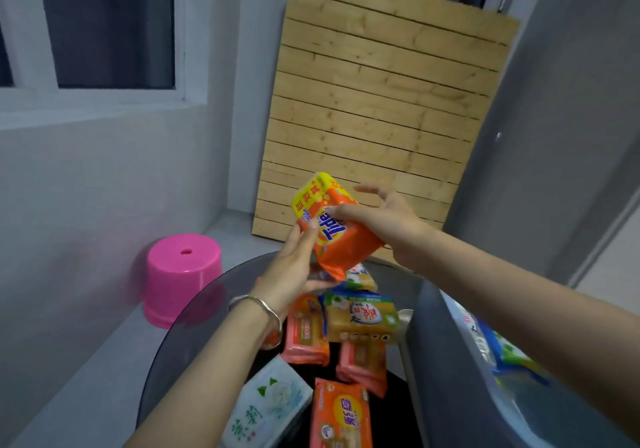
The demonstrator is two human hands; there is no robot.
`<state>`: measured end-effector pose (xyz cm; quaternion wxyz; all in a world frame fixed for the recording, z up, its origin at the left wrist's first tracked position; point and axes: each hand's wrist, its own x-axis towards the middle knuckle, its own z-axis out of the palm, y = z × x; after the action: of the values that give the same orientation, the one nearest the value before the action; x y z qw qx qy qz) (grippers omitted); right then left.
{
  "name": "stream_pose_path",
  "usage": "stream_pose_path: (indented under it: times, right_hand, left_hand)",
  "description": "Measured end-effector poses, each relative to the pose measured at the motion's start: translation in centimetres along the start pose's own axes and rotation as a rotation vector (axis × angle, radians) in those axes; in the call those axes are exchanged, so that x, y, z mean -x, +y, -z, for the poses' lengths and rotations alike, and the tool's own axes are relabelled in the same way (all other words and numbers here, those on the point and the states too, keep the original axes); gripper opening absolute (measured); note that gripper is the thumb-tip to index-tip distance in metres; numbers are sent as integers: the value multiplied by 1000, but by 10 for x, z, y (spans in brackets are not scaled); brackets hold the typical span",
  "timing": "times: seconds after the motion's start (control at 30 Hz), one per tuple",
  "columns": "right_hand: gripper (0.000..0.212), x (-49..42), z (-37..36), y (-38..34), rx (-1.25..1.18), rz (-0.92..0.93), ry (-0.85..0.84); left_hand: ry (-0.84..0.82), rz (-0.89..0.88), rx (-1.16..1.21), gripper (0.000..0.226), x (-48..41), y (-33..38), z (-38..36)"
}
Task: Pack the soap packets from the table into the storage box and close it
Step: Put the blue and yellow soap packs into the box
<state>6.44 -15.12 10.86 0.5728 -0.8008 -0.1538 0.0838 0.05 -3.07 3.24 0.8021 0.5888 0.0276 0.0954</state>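
While left grip (294,271) holds soap packet (337,239), right grip (388,219) touches it.

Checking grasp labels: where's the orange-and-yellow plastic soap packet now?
Head view, centre: the orange-and-yellow plastic soap packet is held above the round glass table, left hand gripping its lower left, right hand touching its right side.

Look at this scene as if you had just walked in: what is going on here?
A person is packing soap. The left hand grips an orange Tide packet lifted above the round glass table, while the right hand touches its upper face, fingers spread. Several more soap packets lie on the table. The grey storage box stands open at the right, with other packets already inside.
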Motion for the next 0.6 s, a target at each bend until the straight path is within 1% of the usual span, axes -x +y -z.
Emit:
stream_pose_path:
  times: [0.07, 0.1, 0.17, 0.27, 0.3, 0.37, 0.4, 0.47, 0.5, 0.53, 0.6]
  right_hand:
    - [68, 21, 22, -3, 33, 8, 2]
    - [69, 31, 35, -5, 61, 16, 5]
    - [69, 46, 60, -9, 109, 23, 1]
    - [58, 68, 100, -16, 172, 23, -39]
    - [56, 73, 112, -17, 182, 19, -55]
    - [58, 81, 136, -16, 204, -1, -61]
    - [57, 83, 147, -15, 208, -23, -73]
    - [58, 87, 168, -12, 203, -96, -155]
    - [61, 88, 178, -9, 201, -140, -209]
    - [63, 89, 187, -5, 194, -177, -248]
    - [58, 93, 202, 2, 186, -195, -295]
  left_hand:
    - [-40, -11, -1, 20, 10, 6, -23]
    - [-60, -11, 0, 20, 15, 9, -36]
    - [-95, -2, -21, 37, 23, 12, -59]
    - [-171, 54, -28, 66, 31, 16, -93]
    - [-207, 71, -33, 71, 33, 16, -102]
    - [-265, 97, -65, 66, 38, 17, -121]
    - [-292, 100, -82, 59, 39, 17, -129]
    - [-363, 115, -114, 44, 40, 17, -147]
    - [-390, 116, -138, 43, 40, 16, -154]
    - [-409, 105, -181, 48, 41, 15, -161]
    - [-434, 74, -284, 61, 42, 13, -173]
